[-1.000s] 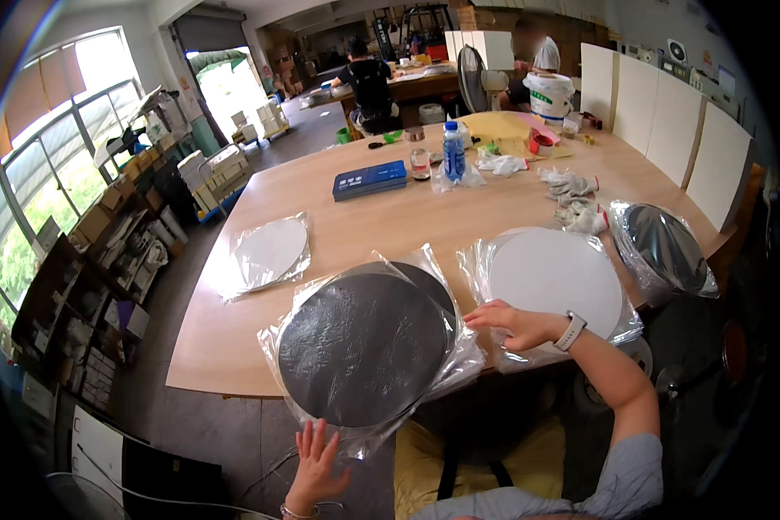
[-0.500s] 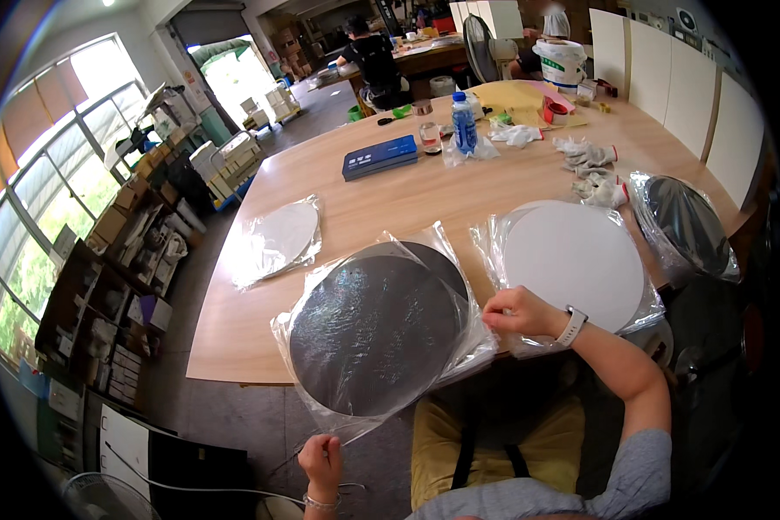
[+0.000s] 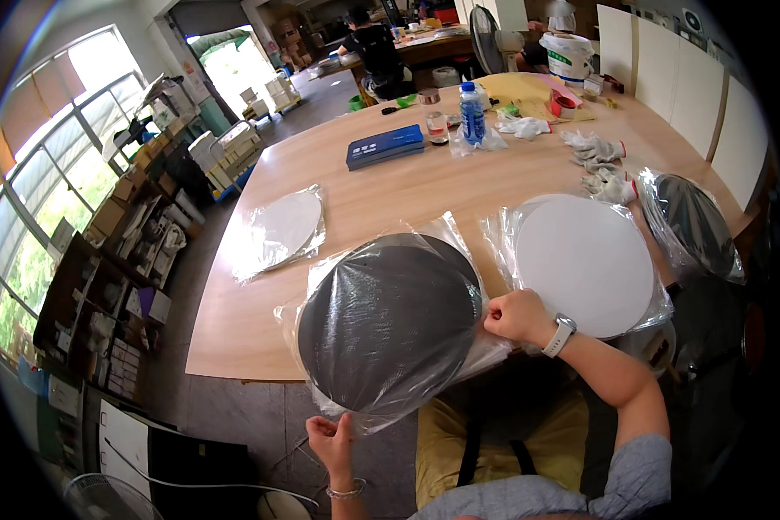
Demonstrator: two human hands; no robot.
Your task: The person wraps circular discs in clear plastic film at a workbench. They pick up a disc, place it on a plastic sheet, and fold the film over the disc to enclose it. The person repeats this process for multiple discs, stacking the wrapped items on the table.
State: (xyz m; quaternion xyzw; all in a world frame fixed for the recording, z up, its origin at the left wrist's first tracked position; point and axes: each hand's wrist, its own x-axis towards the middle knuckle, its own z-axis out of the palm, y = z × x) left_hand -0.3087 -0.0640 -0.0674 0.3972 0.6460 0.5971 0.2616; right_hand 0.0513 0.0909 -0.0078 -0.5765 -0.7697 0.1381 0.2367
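A large dark round disc [image 3: 381, 325] lies inside a clear plastic bag [image 3: 470, 354] at the table's near edge, partly over the edge. Creases run across the film, which looks pulled tight. My left hand [image 3: 332, 444] is closed, thumb and fingers pinching the bag's near corner. At the bag's right side, my right hand [image 3: 522, 317] is closed on its edge. Part of another dark disc [image 3: 452, 253] shows beneath at the upper right. Just right of my right hand lies a large white disc [image 3: 589, 260] in clear film.
A smaller bagged white disc [image 3: 284, 224] lies left; a bagged dark disc [image 3: 692, 221] sits at the right edge. Farther back are a blue box [image 3: 386, 147], a blue bottle [image 3: 471, 117], a glass jar [image 3: 437, 130], work gloves [image 3: 594, 149] and a white bucket [image 3: 567, 59]. A person [image 3: 374, 54] sits beyond.
My left hand has risen to the bag's near corner. The film over the dark disc has gone from loosely wrinkled to stretched with long creases. My right hand stays at the right edge.
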